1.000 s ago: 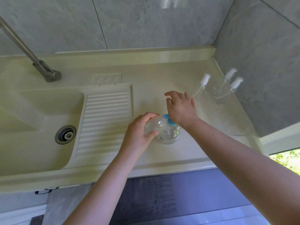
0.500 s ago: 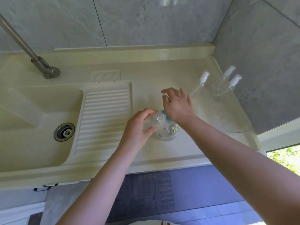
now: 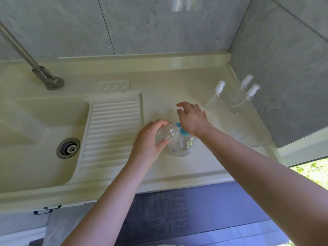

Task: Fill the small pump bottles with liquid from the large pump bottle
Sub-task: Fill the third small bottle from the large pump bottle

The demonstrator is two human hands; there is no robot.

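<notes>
The left hand (image 3: 150,139) grips a small clear bottle (image 3: 164,134), fingers (image 3: 159,122) curled round it, tilted so its open neck meets the blue pump spout (image 3: 178,125) of the large pump bottle (image 3: 181,145), which stands on the cream worktop (image 3: 177,89) just right of the ribbed drainboard (image 3: 111,128). The right hand (image 3: 192,118) sits over the pump head, heel down on it, fingers spread and relaxed, curled round nothing. Against a second ago very little has shifted: both hands hold the same places, the small bottle stays at the spout, and the right hand's fingers have lifted and fanned a touch more. That reads as mid-pumping, one press among several, though no stream shows and the fill level is too hard to judge through clear plastic. Three more small bottles with white pump tops (image 3: 236,98) wait by the right wall, well apart from the action, looking empty. So the first fill seems under way, the rest untouched.
</notes>
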